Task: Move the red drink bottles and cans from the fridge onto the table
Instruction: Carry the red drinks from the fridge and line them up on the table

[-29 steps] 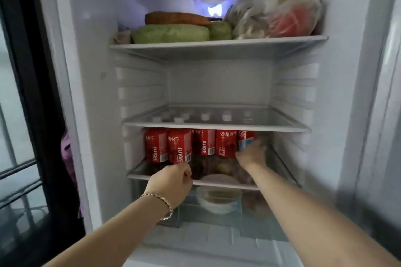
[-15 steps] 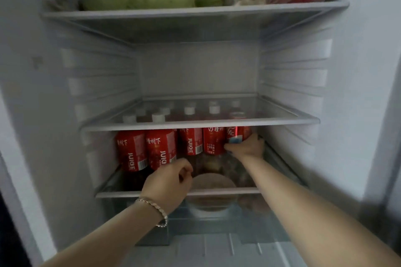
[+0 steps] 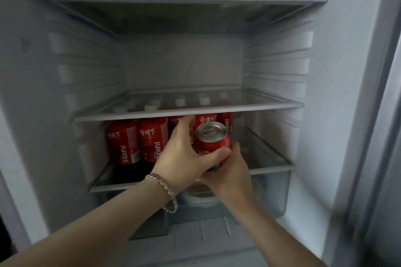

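red can (image 3: 212, 145) | held: left-hand grip (image 3: 184, 158); right-hand grip (image 3: 231, 172) | under middle shelf (image 3: 130, 115) edge

Both forearms (image 3: 104, 214) are bare. A silvery, shiny bracelet (image 3: 162, 192) of small rounded links sits loosely round the wrist of the left hand (image 3: 184, 155).

A red can (image 3: 211, 147) with a silver pull-tab top is tilted so its top faces the camera. The left hand (image 3: 184, 156) grips it from the left and the right hand (image 3: 231, 172) holds it from below. Behind it, red bottles (image 3: 153, 141) with white lettering and white caps stand upright in a row on the lower glass shelf (image 3: 271, 168), the right ones partly hidden.
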